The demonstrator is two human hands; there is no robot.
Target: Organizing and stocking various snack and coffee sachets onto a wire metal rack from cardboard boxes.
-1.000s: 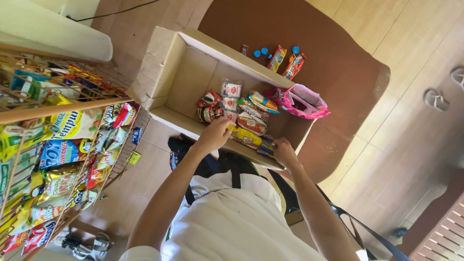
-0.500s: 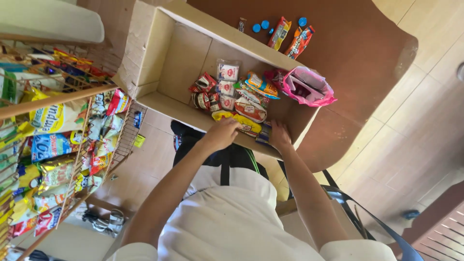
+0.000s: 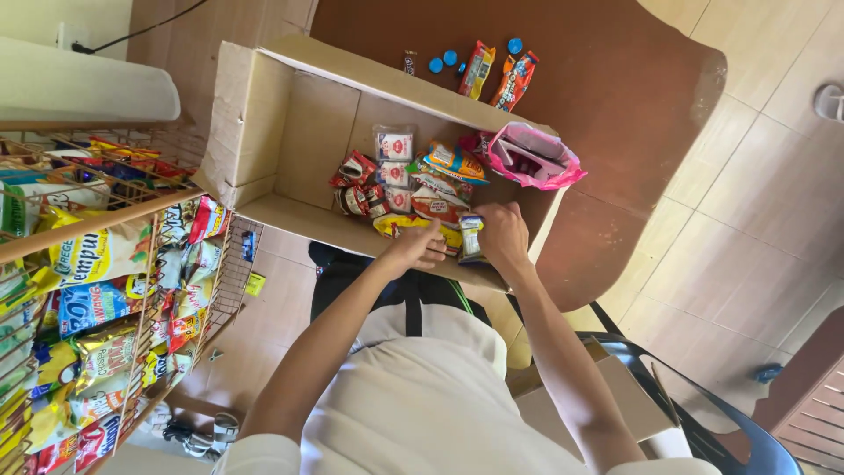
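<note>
Tiled beige floor (image 3: 747,264), brown table (image 3: 615,79) with a wavy edge, seen from above by the head camera. Open cardboard box (image 3: 299,132) lying on the table, flaps spread, snack packets piled in its right half. Left hand (image 3: 420,248) at the box's near wall, fingers curled loosely over a yellow packet (image 3: 400,225) at the near edge; touching it, but cannot tell whether actually clamped on it. Right hand (image 3: 503,236) just beside, inside the box's near right corner, fingers closed around a small upright packet (image 3: 471,237) with dark and light print, lifted a little above the pile. Both hands close together, not touching each other. Behind them in the box: red and brown sachets (image 3: 356,183), white packets with red labels (image 3: 394,148), an orange and blue packet (image 3: 457,163). Pink plastic bag (image 3: 532,158) draped over the box's right wall, mouth open. On the table beyond the box: two orange snack packs (image 3: 497,75) and blue bottle caps (image 3: 444,62). Wire rack (image 3: 114,290) far left, crammed with coloured snack bags. White shirt (image 3: 422,396) and both bare forearms filling the lower middle. Dark plastic chair (image 3: 694,413) at lower right. Grey sandal (image 3: 831,101) at the right edge, on the floor.
</note>
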